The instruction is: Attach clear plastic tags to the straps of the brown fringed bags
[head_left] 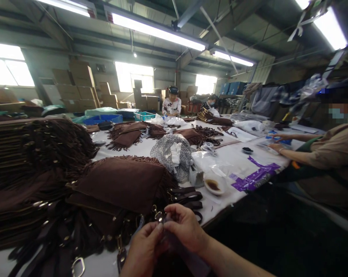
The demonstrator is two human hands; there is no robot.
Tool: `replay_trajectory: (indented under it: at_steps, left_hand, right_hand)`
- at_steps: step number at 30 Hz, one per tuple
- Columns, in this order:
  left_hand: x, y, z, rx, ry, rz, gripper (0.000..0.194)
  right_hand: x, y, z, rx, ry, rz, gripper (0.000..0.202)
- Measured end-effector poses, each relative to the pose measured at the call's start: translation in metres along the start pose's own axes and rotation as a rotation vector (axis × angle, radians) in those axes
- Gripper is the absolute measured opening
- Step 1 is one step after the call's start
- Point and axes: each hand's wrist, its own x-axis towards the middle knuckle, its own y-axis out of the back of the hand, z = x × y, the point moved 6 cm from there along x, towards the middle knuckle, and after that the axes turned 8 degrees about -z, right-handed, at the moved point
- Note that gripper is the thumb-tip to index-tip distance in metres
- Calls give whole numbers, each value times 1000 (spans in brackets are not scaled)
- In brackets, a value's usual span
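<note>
In the head view, my left hand and my right hand meet low at the table's near edge, both closed. Between their fingertips is the end of a dark strap with a gold-coloured metal clasp; most of the strap is hidden by the fingers. Just beyond lies a stack of dark brown fringed bags, the top one flat. Brown strap loops stick out to its right. More straps hang at the lower left, one ending in a gold metal buckle.
A tall pile of brown fringed bags stands at left. Beyond my hands are a patterned round cloth, a dish of brown liquid and purple plastic packaging. A co-worker's arm reaches in from the right; two people sit at the far side.
</note>
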Motion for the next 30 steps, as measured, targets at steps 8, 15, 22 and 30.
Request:
replay_trajectory:
  at_steps: [8, 15, 22, 30]
  left_hand:
    - [2, 7, -3, -43, 11, 39, 18]
    - [7, -3, 1, -219, 89, 22, 31]
    - [20, 4, 1, -213, -52, 178, 13]
    - [6, 4, 11, -107, -137, 239, 22]
  right_hand:
    - [-36, 12, 14, -298, -219, -143, 21]
    - [-49, 16, 40, -140, -287, -98, 28]
    - [-46, 12, 41, -162, -282, -91, 37]
    - [-11, -5, 24, -190, -181, -17, 53]
